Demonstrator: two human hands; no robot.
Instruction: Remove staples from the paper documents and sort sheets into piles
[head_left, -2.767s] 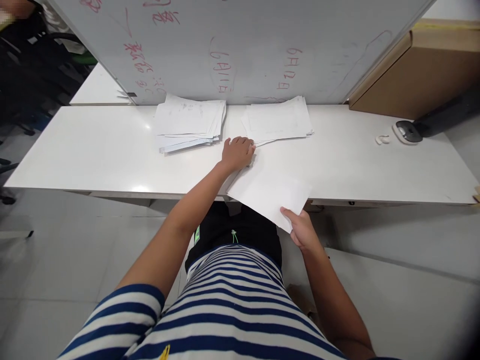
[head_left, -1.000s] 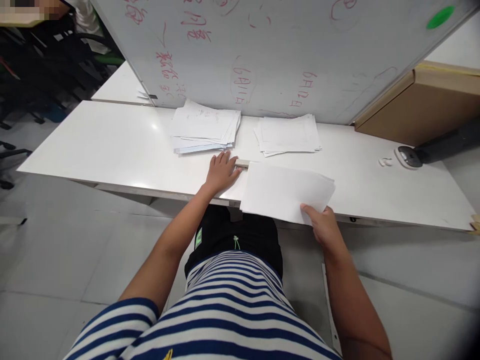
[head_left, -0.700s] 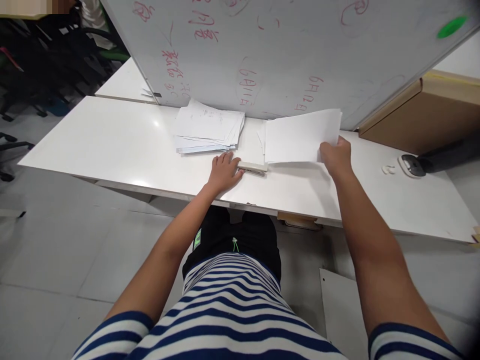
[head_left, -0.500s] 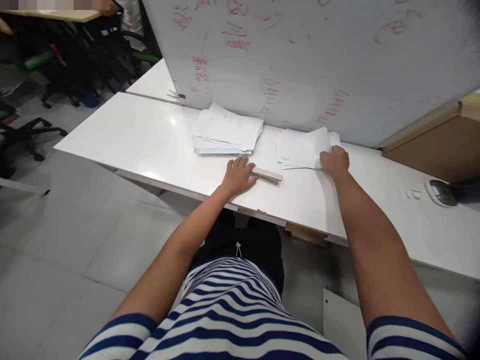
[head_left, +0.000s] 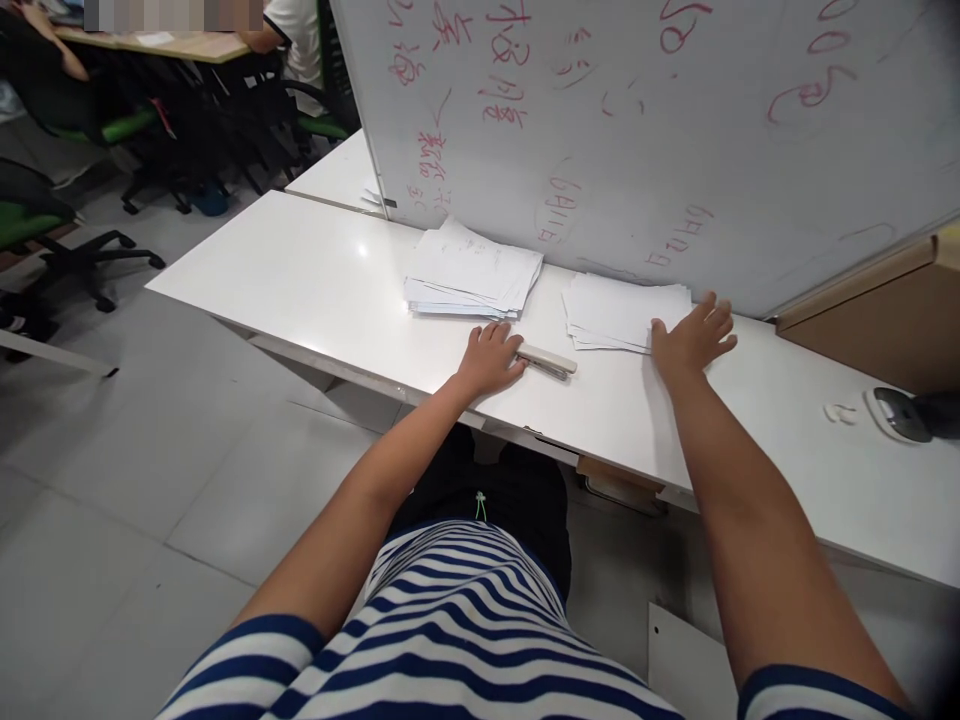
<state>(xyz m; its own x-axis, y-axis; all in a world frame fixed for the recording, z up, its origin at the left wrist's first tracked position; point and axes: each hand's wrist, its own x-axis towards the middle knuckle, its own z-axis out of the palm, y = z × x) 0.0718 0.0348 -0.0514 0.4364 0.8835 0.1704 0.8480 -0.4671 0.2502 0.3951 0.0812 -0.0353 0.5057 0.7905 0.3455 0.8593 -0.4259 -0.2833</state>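
Note:
A light-coloured stapler [head_left: 551, 361] lies on the white table [head_left: 300, 270]. My left hand [head_left: 491, 360] rests on the tabletop with the stapler's left end between its thumb and forefinger; the other fingers reach toward the left paper stack. That thick, uneven stack of white sheets [head_left: 472, 268] sits against the whiteboard. To its right is a thinner pile of white paper [head_left: 626, 310] with slightly fanned edges. At this pile's right edge my right hand [head_left: 694, 340] is open, fingers spread, the thumb by the paper's near corner.
A whiteboard [head_left: 600, 130] with red writing stands along the table's back edge. On the right are a cardboard box [head_left: 885, 310], a dark rounded device on a white base [head_left: 904, 412] and a small white item [head_left: 840, 413]. Office chairs and people are at the far left.
My right hand has let go of the sheet it was gripping and spread its fingers. The right pile now lies flatter. My left hand stays at the stapler; the view has shifted slightly.

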